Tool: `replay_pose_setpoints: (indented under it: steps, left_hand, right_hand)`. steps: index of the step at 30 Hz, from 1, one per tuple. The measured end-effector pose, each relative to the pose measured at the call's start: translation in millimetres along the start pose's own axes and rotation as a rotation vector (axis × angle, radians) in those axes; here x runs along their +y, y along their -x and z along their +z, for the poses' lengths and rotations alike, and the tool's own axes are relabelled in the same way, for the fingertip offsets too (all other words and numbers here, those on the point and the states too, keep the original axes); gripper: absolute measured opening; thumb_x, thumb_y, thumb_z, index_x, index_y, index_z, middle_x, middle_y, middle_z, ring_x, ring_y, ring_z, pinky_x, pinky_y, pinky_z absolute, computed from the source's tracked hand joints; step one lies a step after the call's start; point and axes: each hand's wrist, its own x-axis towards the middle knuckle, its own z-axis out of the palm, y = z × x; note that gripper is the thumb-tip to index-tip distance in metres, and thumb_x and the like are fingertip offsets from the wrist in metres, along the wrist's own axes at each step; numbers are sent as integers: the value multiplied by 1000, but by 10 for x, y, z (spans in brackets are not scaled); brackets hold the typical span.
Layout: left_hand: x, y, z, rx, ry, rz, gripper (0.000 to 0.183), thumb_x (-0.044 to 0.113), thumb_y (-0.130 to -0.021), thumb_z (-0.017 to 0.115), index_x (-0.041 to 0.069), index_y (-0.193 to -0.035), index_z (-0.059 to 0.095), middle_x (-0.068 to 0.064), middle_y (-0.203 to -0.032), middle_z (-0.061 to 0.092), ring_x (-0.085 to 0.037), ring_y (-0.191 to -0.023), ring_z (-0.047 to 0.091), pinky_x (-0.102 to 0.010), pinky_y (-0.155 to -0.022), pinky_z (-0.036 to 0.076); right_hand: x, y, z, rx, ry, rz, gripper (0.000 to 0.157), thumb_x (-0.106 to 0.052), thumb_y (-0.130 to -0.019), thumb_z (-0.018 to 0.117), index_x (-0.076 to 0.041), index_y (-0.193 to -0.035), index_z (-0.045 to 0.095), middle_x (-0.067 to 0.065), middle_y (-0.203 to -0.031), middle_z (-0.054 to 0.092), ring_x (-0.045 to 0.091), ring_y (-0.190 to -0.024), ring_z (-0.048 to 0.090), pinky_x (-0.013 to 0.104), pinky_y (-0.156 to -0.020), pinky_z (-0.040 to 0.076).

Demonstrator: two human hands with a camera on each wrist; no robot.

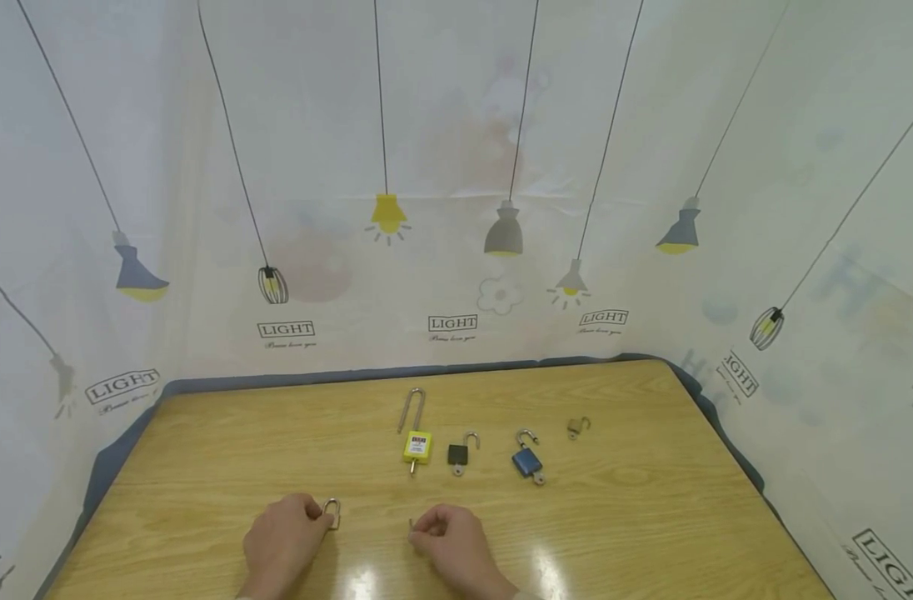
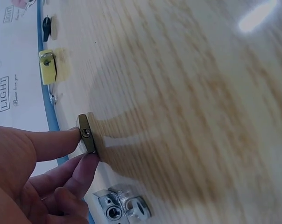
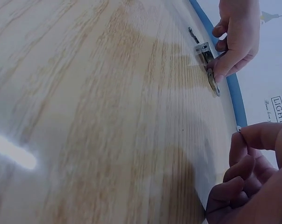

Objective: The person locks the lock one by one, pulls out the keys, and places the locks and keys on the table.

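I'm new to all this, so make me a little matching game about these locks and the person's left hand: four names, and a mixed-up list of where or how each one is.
Column one:
1. Yellow padlock
2. Black padlock
3. Blue padlock
4. Left hand

Column two, as the head view shows it:
A. Between the black padlock and the small padlock farthest right
B. Pinches a brass-coloured padlock
C. Has the longest shackle
D. Between the yellow and blue padlocks

Right pairs: 1-C, 2-D, 3-A, 4-B.
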Motion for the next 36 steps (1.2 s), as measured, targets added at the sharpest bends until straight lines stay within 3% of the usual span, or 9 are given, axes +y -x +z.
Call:
replay_pose_setpoints:
  steps: [5,9,18,25,36]
  left_hand:
    - [-43,-37,-70,52,43,54,26,35,-83,70,12,-94,72,-1,-86,73,-13,-66,61,-28,-52,40]
    - [-77,-88,-210,86,69,92,26,34,-87,68,10,-96,73,-2,-86,74,-10,-63,62,-26,-48,43]
    - [-149,-167,-469,47,69,56,30,34,-91,63,8,-103,71,-7,-95,74,-13,-70,65,-27,-49,44]
    - [-170,-182,-472,45,70,22,32,37,-91,63,10,-105,71,-7,-98,75,-16,-76,67,-27,-53,43]
    - [-102,-126,-393,71,65,40,30,36,-92,62,9,-104,71,-4,-93,75,-13,-68,64,-27,-49,41]
  right_hand:
    - [-12,-25,48,0,21,-69,5,-16,-82,74,-16,-82,69,-8,-78,65,10,-73,57,22,-63,44]
    - [-59,-40,111,-13,54,-95,6,-17,-82,75,-18,-81,69,-9,-76,65,9,-72,56,22,-62,44]
    - [-279,-19,481,-84,71,-72,7,-14,-80,73,-16,-76,68,-7,-67,62,9,-61,55,24,-54,43]
    - [-427,-15,808,-69,160,10,11,-16,-78,72,-21,-70,65,-8,-63,60,11,-59,54,28,-51,43]
    - [-516,-89,975,7,304,0,17,-10,-73,70,-23,-63,63,-10,-59,57,10,-54,51,28,-48,41]
